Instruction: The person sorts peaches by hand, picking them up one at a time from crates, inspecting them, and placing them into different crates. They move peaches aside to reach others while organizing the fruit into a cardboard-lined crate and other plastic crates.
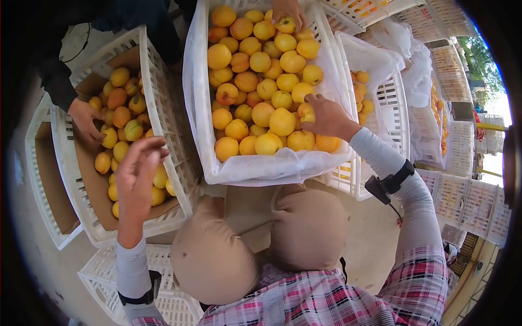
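Observation:
My right hand (329, 117) reaches into the white lined crate (261, 173) in the middle, its thumb and fingers closed around a yellow-orange apricot (306, 112). Many more apricots (282, 121) fill that crate. On the left, my left hand (137, 176) is raised over the near side of a second crate (163, 103), fingers stretched out, with nothing visible in them. Below it lie apricots (158, 195) on a brown cardboard lining (89, 185). Part of my left palm is turned out of sight.
Another person's hand (86, 118) reaches into the left crate; a hand (288, 10) at the top holds a greenish-yellow apricot (285, 24). More fruit crates (392, 103) stand at right. An upturned white crate (103, 271) sits at lower left, beside my knees (310, 225).

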### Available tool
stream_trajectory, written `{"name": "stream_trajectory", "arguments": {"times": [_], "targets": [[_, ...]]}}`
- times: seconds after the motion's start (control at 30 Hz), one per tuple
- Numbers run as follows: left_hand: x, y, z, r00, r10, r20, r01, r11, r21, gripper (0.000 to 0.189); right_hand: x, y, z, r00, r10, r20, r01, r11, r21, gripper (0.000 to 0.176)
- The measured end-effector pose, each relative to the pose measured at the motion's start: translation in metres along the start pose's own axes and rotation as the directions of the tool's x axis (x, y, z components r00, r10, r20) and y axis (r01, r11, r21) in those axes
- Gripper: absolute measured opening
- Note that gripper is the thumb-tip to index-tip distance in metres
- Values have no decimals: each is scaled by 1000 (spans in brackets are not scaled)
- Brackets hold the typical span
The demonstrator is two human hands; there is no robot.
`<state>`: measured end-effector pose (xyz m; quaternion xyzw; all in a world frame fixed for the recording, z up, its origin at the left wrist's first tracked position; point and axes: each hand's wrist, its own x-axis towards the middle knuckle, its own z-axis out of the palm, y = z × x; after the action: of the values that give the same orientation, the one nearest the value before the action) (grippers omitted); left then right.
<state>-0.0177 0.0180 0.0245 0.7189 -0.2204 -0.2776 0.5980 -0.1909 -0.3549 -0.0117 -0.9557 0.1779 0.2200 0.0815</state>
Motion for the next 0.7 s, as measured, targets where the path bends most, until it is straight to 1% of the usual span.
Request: {"name": "stream_trajectory", "arguments": {"times": [0.03,0.07,0.1,0.13,0.17,0.2,0.23,0.27,0.3,0.33,0.37,0.4,0.43,0.47,0.5,0.53,0.57,0.6,0.63,0.67,0.7], "targets": [[13,3,23,991,-13,130,27,994,-109,26,-1,3,0,1000,0,-8,0,1000,0,63],[26,7,44,971,-40,234,74,988,-137,29,-3,6,-1,995,95,-8,-85,924,373,60],[39,5,62,937,-46,347,115,977,-182,34,-5,10,-2,983,179,28,-149,707,692,58],[51,6,79,902,-106,419,211,954,-212,38,-6,15,-5,984,179,21,-143,708,691,58],[62,8,95,856,-160,491,306,923,-233,43,-7,20,-8,975,100,200,-223,360,906,59],[69,6,111,858,-157,489,301,925,-231,43,-7,22,-10,943,-50,328,-330,-44,943,60],[76,2,125,837,-168,520,371,874,-315,47,-9,18,-13,934,-98,344,-354,-104,930,61],[80,2,136,816,-179,550,440,809,-390,51,-13,11,-19,934,-108,342,-352,-106,930,61],[84,4,146,820,-189,540,440,811,-386,51,-19,0,-29,925,-158,346,-362,-87,928,63],[85,5,154,803,-155,576,492,718,-492,53,-22,-8,-39,912,-212,351,-373,-70,925,64],[86,5,158,788,-118,605,539,609,-582,54,-23,-14,-50,906,-234,353,-379,-77,922,64],[86,5,156,794,-140,592,539,613,-578,54,-24,-17,-60,897,-222,383,-388,20,921,62],[85,5,154,764,-157,626,598,537,-594,54,-21,-19,-62,889,-207,409,-392,117,912,59],[85,5,151,732,-167,660,651,458,-606,54,-14,-19,-55,885,-229,407,-392,110,914,59],[87,-2,149,734,-216,645,669,397,-628,53,-2,-16,-45,968,-138,212,-105,543,833,57],[88,-10,145,738,-223,637,665,406,-627,53,6,-16,-34,989,-145,-29,141,859,492,54],[89,-19,141,719,-222,659,690,340,-638,53,6,-18,-16,956,-233,-177,274,926,261,55],[89,-23,137,699,-217,681,714,270,-646,53,9,-21,-5,955,-238,-179,280,923,264,55],[87,-23,134,711,-260,653,703,269,-659,53,12,-26,4,925,-356,-135,366,929,58,58],[86,-23,132,708,-263,656,706,267,-656,53,13,-30,14,888,-456,-65,443,885,-145,63],[85,-23,129,744,-238,625,668,298,-682,52,18,-34,22,905,-425,-30,419,901,-115,68]]}}
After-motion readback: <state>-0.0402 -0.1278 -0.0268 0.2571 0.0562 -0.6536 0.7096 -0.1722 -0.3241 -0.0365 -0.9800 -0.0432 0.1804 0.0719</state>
